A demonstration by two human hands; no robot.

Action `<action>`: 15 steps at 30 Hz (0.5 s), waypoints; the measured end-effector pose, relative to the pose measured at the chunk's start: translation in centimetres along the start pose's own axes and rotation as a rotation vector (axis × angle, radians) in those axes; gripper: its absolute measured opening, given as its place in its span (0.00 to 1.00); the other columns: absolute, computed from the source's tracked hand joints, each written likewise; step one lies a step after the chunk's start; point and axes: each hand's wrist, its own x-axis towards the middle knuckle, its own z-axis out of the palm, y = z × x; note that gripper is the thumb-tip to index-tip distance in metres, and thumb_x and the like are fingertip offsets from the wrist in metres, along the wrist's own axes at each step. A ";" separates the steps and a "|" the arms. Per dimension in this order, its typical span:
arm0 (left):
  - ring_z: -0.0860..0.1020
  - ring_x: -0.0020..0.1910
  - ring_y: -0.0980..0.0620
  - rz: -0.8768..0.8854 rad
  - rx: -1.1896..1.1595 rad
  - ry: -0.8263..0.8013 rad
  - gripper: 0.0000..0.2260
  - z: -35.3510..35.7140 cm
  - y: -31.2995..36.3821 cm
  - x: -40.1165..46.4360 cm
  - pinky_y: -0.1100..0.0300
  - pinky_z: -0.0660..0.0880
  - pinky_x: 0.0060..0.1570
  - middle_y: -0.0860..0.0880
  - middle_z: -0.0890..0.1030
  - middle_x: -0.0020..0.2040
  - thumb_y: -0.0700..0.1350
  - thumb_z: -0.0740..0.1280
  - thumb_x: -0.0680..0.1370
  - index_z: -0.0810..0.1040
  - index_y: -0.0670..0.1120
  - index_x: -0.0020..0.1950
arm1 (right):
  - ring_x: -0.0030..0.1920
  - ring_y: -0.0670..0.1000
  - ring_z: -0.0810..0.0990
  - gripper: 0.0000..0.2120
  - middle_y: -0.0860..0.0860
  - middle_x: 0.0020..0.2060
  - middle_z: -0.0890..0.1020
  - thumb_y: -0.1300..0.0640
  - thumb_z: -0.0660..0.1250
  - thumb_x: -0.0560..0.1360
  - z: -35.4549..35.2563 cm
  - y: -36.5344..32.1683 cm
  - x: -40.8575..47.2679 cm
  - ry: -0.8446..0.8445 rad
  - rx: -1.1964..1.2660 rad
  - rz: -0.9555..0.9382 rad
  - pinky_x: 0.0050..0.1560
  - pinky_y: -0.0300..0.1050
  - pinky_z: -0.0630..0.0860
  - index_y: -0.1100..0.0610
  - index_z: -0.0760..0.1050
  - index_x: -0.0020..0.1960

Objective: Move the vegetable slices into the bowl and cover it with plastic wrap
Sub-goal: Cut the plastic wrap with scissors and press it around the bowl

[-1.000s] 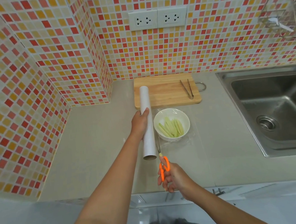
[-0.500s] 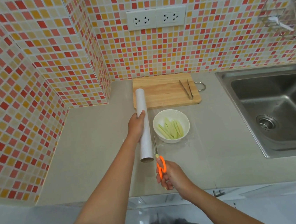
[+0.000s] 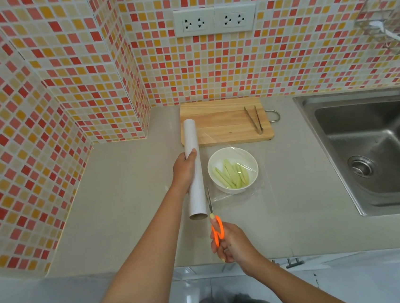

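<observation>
Counter (image 3: 131, 208) carries everything; sink (image 3: 372, 153) to the right, not in use. Board (image 3: 225, 124) at the back wall, bare of slices, tongs (image 3: 255, 121) lying on its right part. So the transfer step looks done; wrapping is the step in hand

Roll (image 3: 194, 169) lies lengthways just left of the bowl (image 3: 233, 170), its far end over the board's left edge. My left hand (image 3: 185, 170) grips the roll about midway, thumb over the top. Wrap (image 3: 238, 194) is drawn off the roll to the right, across the bowl, its loose edge resting on the counter beyond the rim. Slices (image 3: 231, 176) sit inside the bowl, under the film

Scissors (image 3: 213, 214) point away from me, blades at the near edge of the film just beside the roll. My right hand (image 3: 231, 244) grips the orange handles, fingers curled through the loops. Whether the blades are parted I cannot tell

Judgement: cut is starting or about to start. Next move calls for running the blades along the roll to its far end while the left hand keeps the film taut; slack film will likely bunch instead of shearing. Then the sheet needs pressing down around the rim
</observation>
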 end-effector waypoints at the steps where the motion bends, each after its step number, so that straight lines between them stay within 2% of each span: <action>1: 0.75 0.44 0.47 -0.001 0.002 -0.001 0.16 0.0 -0.1 0.0 0.55 0.71 0.42 0.46 0.76 0.46 0.55 0.61 0.81 0.74 0.42 0.53 | 0.22 0.49 0.66 0.22 0.55 0.27 0.76 0.40 0.60 0.77 0.0 0.1 0.1 0.002 -0.001 -0.014 0.25 0.35 0.58 0.58 0.70 0.38; 10: 0.75 0.45 0.46 -0.009 0.006 0.001 0.17 -0.1 -0.1 0.1 0.53 0.71 0.46 0.44 0.77 0.48 0.55 0.60 0.81 0.74 0.41 0.53 | 0.18 0.49 0.65 0.19 0.52 0.21 0.74 0.48 0.63 0.78 0.0 1.2 0.7 0.033 0.018 -0.154 0.20 0.36 0.62 0.60 0.70 0.35; 15: 0.75 0.44 0.46 -0.008 0.004 0.003 0.16 -0.2 -0.1 0.0 0.53 0.71 0.46 0.44 0.77 0.47 0.55 0.61 0.80 0.74 0.41 0.53 | 0.17 0.49 0.65 0.20 0.54 0.23 0.76 0.45 0.63 0.78 0.1 1.3 0.7 0.018 0.016 -0.136 0.20 0.35 0.62 0.59 0.71 0.34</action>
